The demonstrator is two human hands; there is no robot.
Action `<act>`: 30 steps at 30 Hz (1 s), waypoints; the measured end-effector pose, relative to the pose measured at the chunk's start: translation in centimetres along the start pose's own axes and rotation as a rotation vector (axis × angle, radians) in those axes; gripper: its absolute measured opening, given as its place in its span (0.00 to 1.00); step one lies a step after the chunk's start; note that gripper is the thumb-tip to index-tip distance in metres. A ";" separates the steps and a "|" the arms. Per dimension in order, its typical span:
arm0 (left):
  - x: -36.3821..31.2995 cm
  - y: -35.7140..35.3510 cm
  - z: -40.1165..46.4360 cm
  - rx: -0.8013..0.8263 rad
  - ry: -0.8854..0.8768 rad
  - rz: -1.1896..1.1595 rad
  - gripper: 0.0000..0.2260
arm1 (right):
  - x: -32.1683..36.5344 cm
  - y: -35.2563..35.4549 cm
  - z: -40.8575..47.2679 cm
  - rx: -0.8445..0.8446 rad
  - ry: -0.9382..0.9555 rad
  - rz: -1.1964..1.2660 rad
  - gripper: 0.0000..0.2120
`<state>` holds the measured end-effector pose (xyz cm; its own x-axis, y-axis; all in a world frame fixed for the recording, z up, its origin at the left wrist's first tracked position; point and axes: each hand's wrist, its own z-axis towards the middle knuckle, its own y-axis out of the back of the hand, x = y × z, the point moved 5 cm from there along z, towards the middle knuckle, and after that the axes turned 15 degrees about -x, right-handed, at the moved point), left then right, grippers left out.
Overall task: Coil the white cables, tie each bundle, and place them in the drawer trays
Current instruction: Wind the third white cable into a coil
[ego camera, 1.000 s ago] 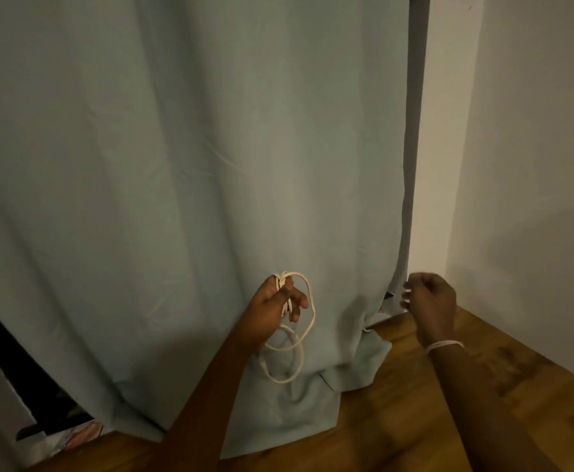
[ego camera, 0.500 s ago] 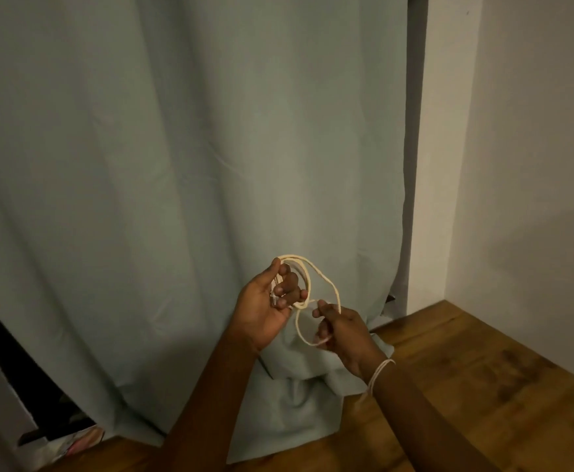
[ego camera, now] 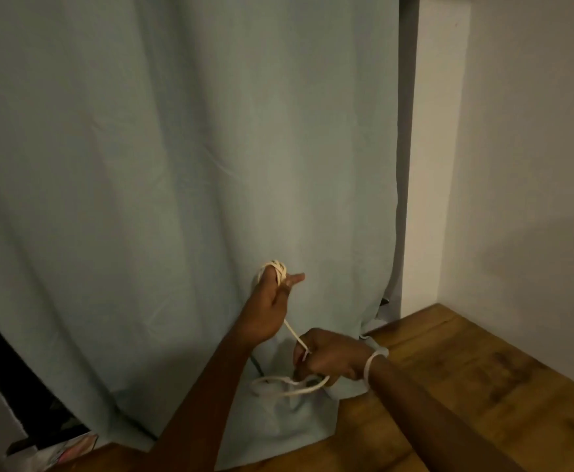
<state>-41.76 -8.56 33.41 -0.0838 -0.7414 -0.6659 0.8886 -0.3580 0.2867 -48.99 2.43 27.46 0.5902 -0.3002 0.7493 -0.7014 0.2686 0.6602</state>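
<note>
A thin white cable [ego camera: 291, 332] is wound in several turns around the fingers of my left hand [ego camera: 268, 308], which is raised in front of the curtain with one finger pointing right. From there the cable runs down to my right hand [ego camera: 330, 357], which grips it in a fist lower and to the right. Below that fist a loose loop of the cable [ego camera: 280, 390] hangs out to the left. A white band [ego camera: 372, 361] circles my right wrist. No drawer or tray is in view.
A pale blue-grey curtain [ego camera: 176, 199] fills most of the view and bunches on a wooden surface [ego camera: 466, 386] at the bottom right. White walls [ego camera: 517, 165] meet in a corner on the right. A dark gap [ego camera: 13, 386] shows at the lower left.
My right hand took the cable near my left hand, then pulled it down and to the right. The hanging loops drew tighter around my left fingers, and a new loop now hangs below my right fist.
</note>
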 end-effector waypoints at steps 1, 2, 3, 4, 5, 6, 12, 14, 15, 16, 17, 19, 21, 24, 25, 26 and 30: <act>0.6 -0.1 -0.3 0.055 -0.046 0.112 0.11 | 0.3 1.4 -0.1 0.003 0.021 -0.028 0.09; 1.0 -0.3 -0.4 0.116 -0.076 0.196 0.08 | 0.7 3.0 -0.2 -0.005 0.054 -0.057 0.12; 1.1 -0.4 -0.5 0.169 -0.107 0.256 0.06 | 1.2 4.7 -0.1 -0.029 0.107 -0.095 0.15; 0.9 -0.6 -0.7 0.219 -0.131 0.311 0.05 | 1.7 6.2 -0.1 -0.059 0.161 -0.142 0.19; 0.8 -0.7 -0.7 0.265 -0.129 0.358 0.04 | 2.2 7.8 0.1 -0.101 0.205 -0.176 0.21; 0.5 -0.8 -0.8 0.308 -0.106 0.389 0.03 | 2.4 9.3 0.4 -0.149 0.229 -0.180 0.23; -1.1 -1.1 -1.1 0.464 0.283 -0.113 0.08 | 3.5 15.3 1.6 -0.371 0.357 0.110 0.14; -2.3 -1.5 -1.3 0.540 0.335 -0.339 0.09 | 3.5 15.9 2.4 -0.503 0.445 -0.039 0.12; -2.9 -1.5 -1.3 0.558 0.363 -0.448 0.09 | 3.4 15.9 2.9 -0.573 0.505 -0.175 0.13; -3.4 -1.4 -1.3 0.565 0.398 -0.566 0.08 | 3.2 15.7 3.3 -0.651 0.570 -0.342 0.16; -3.8 -1.1 -1.2 0.564 0.437 -0.693 0.08 | 2.8 15.3 3.6 -0.736 0.622 -0.506 0.20; -4.3 -0.7 -0.8 0.530 0.531 -0.937 0.09 | 2.0 13.9 3.9 -0.900 0.708 -0.702 0.27; -4.9 -0.5 -0.3 0.422 0.610 -1.132 0.10 | 1.6 11.5 4.0 -0.951 0.725 -0.705 0.29; -5.4 0.2 0.8 0.101 0.675 -1.313 0.17 | 1.4 7.5 4.1 -0.913 0.637 -0.527 0.24; -5.2 0.7 1.3 0.011 0.669 -1.330 0.19 | 1.4 6.2 4.0 -0.849 0.590 -0.437 0.21; -5.0 1.2 1.7 -0.041 0.641 -1.320 0.20 | 1.5 5.0 3.7 -0.740 0.544 -0.339 0.18; -3.0 2.5 2.3 -0.066 0.420 -1.006 0.08 | 3.1 0.9 2.3 -0.246 0.430 -0.075 0.22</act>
<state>-40.31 -8.53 37.76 -0.6360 0.1312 -0.7605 0.5230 -0.6513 -0.5497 -48.70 -0.32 30.25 0.7827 0.0633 0.6192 -0.5666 0.4842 0.6667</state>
